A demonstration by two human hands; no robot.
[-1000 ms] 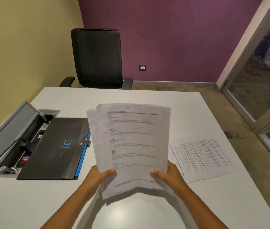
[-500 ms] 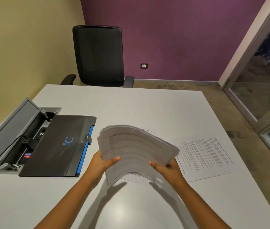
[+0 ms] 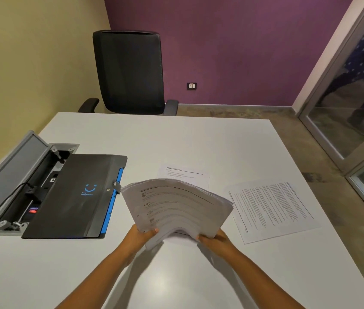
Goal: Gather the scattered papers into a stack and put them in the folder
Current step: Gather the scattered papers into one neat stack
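A bowed stack of printed papers (image 3: 176, 208) hangs just above the white table (image 3: 176, 141), its far edge drooping down. My left hand (image 3: 142, 238) grips its near left corner and my right hand (image 3: 215, 240) grips its near right corner. One loose sheet (image 3: 186, 175) lies flat behind the stack, partly hidden by it. Another printed sheet (image 3: 272, 210) lies to the right. The black folder (image 3: 76, 197) with a blue smile logo and blue edge lies closed at the left, a short gap from the stack.
An open grey cable hatch (image 3: 9, 186) with plugs and wires sits in the table beside the folder. A black office chair (image 3: 129, 72) stands at the far edge. A glass partition (image 3: 355, 108) lines the right side.
The stack went from upright and facing me to tilted forward and lowered close to the table. A sheet behind it has come into sight. Both hands keep their grip.
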